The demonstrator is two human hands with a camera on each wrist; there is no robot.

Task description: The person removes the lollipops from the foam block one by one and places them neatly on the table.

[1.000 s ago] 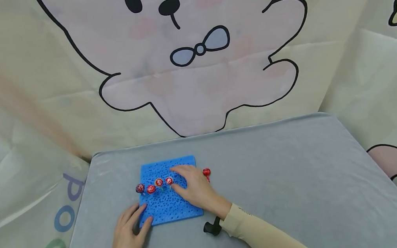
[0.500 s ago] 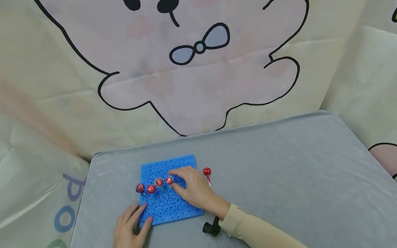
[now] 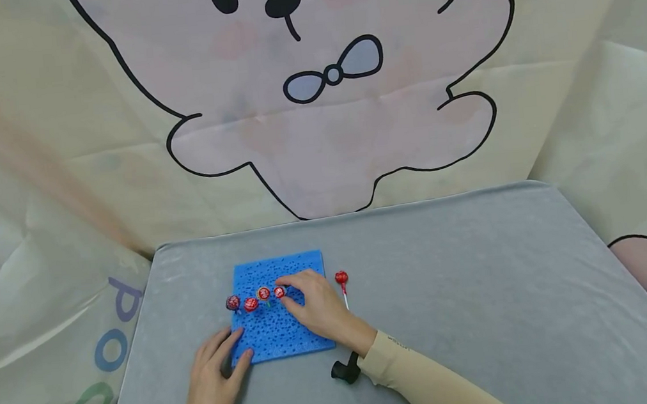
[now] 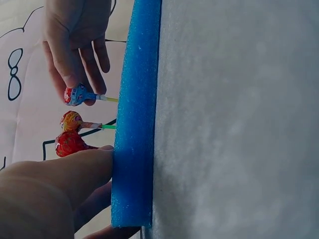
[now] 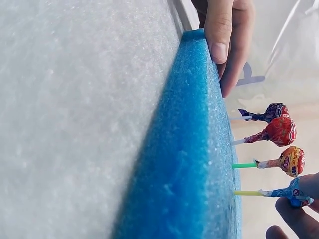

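Note:
A blue foam board [image 3: 284,343] full of small holes lies flat on the table, with several lollipops standing in it in a row by their sticks. My right hand [image 3: 322,308] pinches the blue-wrapped lollipop [image 5: 286,193] by its head, at the row's right end; its yellow stick meets the foam. Beside it stand a yellow-orange lollipop [image 5: 292,162] on a green stick, a red one [image 5: 280,132] and a dark purple one [image 5: 275,112]. My left hand [image 3: 213,373] rests on the board's front left corner, thumb and fingers spread.
One red lollipop [image 3: 342,278] lies loose on the grey cloth-covered table [image 3: 453,293], just right of the board. A black T-shaped piece [image 3: 345,371] shows by the right cuff. A cartoon-printed curtain [image 3: 127,206] hangs behind the table and along its sides.
The head view has shifted slightly. More of the loose red lollipop's white stick now shows past the right hand. Both hands keep their places, with the right still at the same lollipop.

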